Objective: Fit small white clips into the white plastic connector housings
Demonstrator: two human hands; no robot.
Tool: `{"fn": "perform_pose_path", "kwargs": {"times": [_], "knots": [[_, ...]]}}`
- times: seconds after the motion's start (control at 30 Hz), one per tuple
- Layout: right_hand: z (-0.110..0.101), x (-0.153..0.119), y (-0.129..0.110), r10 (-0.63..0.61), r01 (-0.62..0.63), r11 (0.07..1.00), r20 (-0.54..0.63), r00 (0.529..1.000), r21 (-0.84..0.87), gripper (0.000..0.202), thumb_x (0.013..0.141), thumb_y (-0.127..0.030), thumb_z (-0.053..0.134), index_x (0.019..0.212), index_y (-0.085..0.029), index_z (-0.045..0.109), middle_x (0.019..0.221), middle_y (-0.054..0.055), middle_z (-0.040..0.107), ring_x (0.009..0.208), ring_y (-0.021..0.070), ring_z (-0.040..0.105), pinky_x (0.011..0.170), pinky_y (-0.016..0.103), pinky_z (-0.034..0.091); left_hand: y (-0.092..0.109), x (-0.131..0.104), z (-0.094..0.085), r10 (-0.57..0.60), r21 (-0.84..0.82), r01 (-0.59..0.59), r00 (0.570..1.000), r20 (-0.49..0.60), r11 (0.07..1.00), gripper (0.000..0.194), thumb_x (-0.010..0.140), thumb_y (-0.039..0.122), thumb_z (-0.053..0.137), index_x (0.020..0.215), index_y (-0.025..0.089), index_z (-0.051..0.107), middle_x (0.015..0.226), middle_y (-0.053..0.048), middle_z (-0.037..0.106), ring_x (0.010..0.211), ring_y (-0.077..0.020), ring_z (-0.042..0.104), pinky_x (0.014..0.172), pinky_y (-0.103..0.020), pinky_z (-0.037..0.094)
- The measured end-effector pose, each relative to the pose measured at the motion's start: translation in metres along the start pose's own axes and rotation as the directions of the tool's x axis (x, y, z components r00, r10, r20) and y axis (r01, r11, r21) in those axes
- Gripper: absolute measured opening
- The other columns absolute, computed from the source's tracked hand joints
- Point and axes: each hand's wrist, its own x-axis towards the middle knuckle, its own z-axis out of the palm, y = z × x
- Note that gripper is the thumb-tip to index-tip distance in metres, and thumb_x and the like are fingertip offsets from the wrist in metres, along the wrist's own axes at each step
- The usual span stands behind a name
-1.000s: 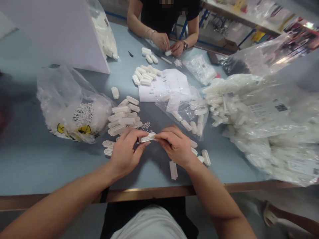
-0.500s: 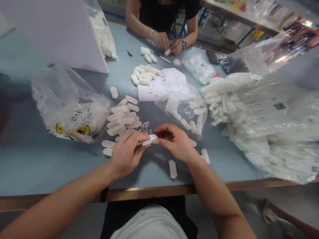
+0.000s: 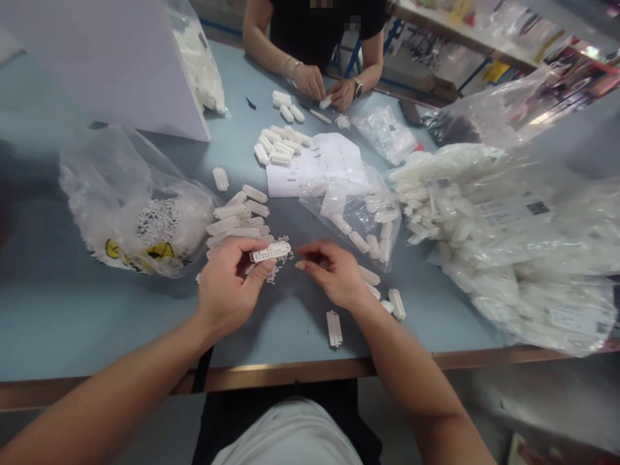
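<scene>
Between thumb and fingers, my left hand (image 3: 230, 278) grips a white connector housing (image 3: 270, 252) with rows of small holes facing up. Just right of it, my right hand (image 3: 334, 271) hovers with thumb and index fingertip a little apart, and nothing shows between them. Small white pins (image 3: 272, 274) lie scattered on the table under the housing. Beyond my left hand lies a pile of white housings (image 3: 237, 212), partly covered by the hand. One more housing (image 3: 334, 329) rests alone near the table's front edge.
A clear bag of small parts (image 3: 159, 219) is at left, beside a pale upright panel (image 3: 145, 71). Large bags of white parts (image 3: 504, 213) fill the right. A smaller bag (image 3: 358, 219) overlaps a paper sheet (image 3: 314, 158). Across the table, a person's hands (image 3: 325, 90) hold a white piece.
My left hand has moved left with the housing and tilted it, so its holes show. My right hand has come away from the housing, leaving a gap.
</scene>
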Motion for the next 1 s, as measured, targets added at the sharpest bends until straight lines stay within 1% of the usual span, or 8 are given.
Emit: {"fn": "perform_pose_path", "kwargs": {"times": [0.1, 0.2, 0.37, 0.53, 0.67, 0.83, 0.93, 1.0], "knots": [[0.007, 0.002, 0.004, -0.116, 0.131, 0.921, 0.061, 0.991, -0.368, 0.008, 0.091, -0.018, 0.065, 0.093, -0.022, 0.071, 0.093, 0.004, 0.071, 0.091, 0.0187, 0.063, 0.083, 0.031, 0.049, -0.003, 0.002, 0.001, -0.088, -0.084, 0.086, 0.996, -0.02, 0.993, 0.026, 0.087, 0.04, 0.069, 0.106, 0.022, 0.066, 0.103, -0.004, 0.07, 0.089, -0.0202, 0.069, 0.077, -0.033, 0.057], [0.016, 0.006, 0.006, -0.145, 0.213, 0.784, 0.161, 0.976, -0.583, 0.012, 0.096, -0.018, 0.059, 0.098, -0.02, 0.071, 0.098, 0.007, 0.071, 0.096, 0.0225, 0.06, 0.084, 0.032, 0.046, -0.005, 0.001, 0.004, -0.114, -0.115, 0.116, 0.993, 0.019, 0.987, 0.028, 0.086, 0.041, 0.07, 0.105, 0.021, 0.066, 0.103, -0.005, 0.071, 0.089, -0.021, 0.069, 0.077, -0.034, 0.059], [0.023, 0.014, 0.008, -0.146, 0.301, 0.604, 0.269, 0.952, -0.738, 0.018, 0.101, -0.023, 0.052, 0.098, -0.021, 0.069, 0.096, 0.007, 0.07, 0.093, 0.0247, 0.058, 0.082, 0.035, 0.044, -0.004, 0.0, 0.006, -0.151, -0.194, 0.162, 0.986, 0.07, 0.967, 0.029, 0.085, 0.04, 0.069, 0.105, 0.02, 0.065, 0.102, -0.006, 0.071, 0.086, -0.0207, 0.071, 0.077, -0.035, 0.06], [0.023, 0.011, 0.006, -0.146, 0.315, 0.523, 0.28, 0.949, -0.792, 0.019, 0.102, -0.023, 0.047, 0.098, -0.018, 0.065, 0.095, 0.01, 0.069, 0.097, 0.0275, 0.058, 0.082, 0.038, 0.043, -0.002, 0.001, 0.006, -0.139, -0.175, 0.151, 0.987, 0.075, 0.973, 0.029, 0.084, 0.04, 0.07, 0.103, 0.019, 0.066, 0.099, -0.005, 0.07, 0.085, -0.0203, 0.07, 0.076, -0.034, 0.059], [0.014, 0.006, 0.005, -0.132, 0.237, 0.653, 0.2, 0.971, -0.719, 0.015, 0.096, -0.013, 0.048, 0.098, -0.015, 0.063, 0.096, 0.012, 0.068, 0.092, 0.0255, 0.06, 0.081, 0.037, 0.045, -0.001, 0.0, 0.004, -0.111, -0.1, 0.118, 0.991, 0.07, 0.988, 0.027, 0.085, 0.04, 0.069, 0.102, 0.02, 0.067, 0.097, -0.003, 0.071, 0.082, -0.0188, 0.069, 0.073, -0.032, 0.057], [0.0, 0.002, 0.003, -0.115, 0.11, 0.934, 0.005, 0.993, -0.339, 0.013, 0.079, -0.01, 0.056, 0.084, -0.02, 0.061, 0.079, 0.0, 0.066, 0.072, 0.0163, 0.059, 0.066, 0.027, 0.045, -0.001, -0.002, 0.005, -0.078, -0.061, 0.083, 0.993, 0.083, 0.995, 0.025, 0.086, 0.041, 0.068, 0.101, 0.022, 0.068, 0.095, -0.001, 0.07, 0.079, -0.0175, 0.068, 0.071, -0.03, 0.056], [-0.002, -0.001, -0.001, -0.133, 0.112, 0.98, -0.117, 0.984, -0.166, 0.01, 0.078, -0.014, 0.06, 0.083, -0.022, 0.064, 0.079, -0.002, 0.068, 0.072, 0.0147, 0.062, 0.067, 0.026, 0.047, 0.0, -0.003, 0.006, -0.058, -0.046, 0.064, 0.99, 0.128, 0.997, 0.022, 0.086, 0.039, 0.068, 0.1, 0.021, 0.068, 0.093, -0.001, 0.07, 0.078, -0.0172, 0.067, 0.071, -0.03, 0.055], [-0.002, -0.004, -0.004, -0.168, 0.147, 0.979, -0.146, 0.975, -0.145, 0.011, 0.082, -0.017, 0.062, 0.089, -0.022, 0.068, 0.083, -0.001, 0.07, 0.075, 0.0147, 0.064, 0.069, 0.026, 0.049, 0.002, -0.003, 0.006, -0.028, -0.01, 0.03, 0.99, 0.14, 1.0, 0.021, 0.086, 0.038, 0.067, 0.099, 0.021, 0.068, 0.091, -0.001, 0.07, 0.077, -0.0176, 0.066, 0.071, -0.03, 0.055]]}}
